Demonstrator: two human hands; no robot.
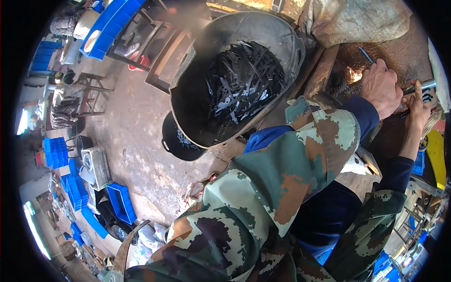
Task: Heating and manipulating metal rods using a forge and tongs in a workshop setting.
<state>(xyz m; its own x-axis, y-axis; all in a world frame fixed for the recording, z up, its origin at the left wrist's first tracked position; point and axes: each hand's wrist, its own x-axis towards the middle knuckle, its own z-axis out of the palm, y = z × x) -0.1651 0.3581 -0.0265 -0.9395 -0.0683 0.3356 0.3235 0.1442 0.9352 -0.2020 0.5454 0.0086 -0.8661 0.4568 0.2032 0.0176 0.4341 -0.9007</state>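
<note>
At the upper right, my left hand (381, 89) is closed with its back toward me, beside a brightly lit orange spot (354, 75) on the worn brown bench. A thin, dark bluish strip (365, 54) sticks out from its fingers; the rest is hidden by the hand. Just to the right, my right hand (418, 105) has its fingers around a shiny metal bar (428, 84), whose far end runs toward the rim of the picture. The two hands are close together. Both arms wear camouflage sleeves over dark blue cuffs.
Left of the bench stands a large black tub (192, 113) with a pile of dark flat metal strips (246, 80). A smaller black bucket (176, 148) is partly under it. A stained sack (359, 21) lies behind the bench. Blue bins (121, 202) and a stool (89, 87) stand leftward.
</note>
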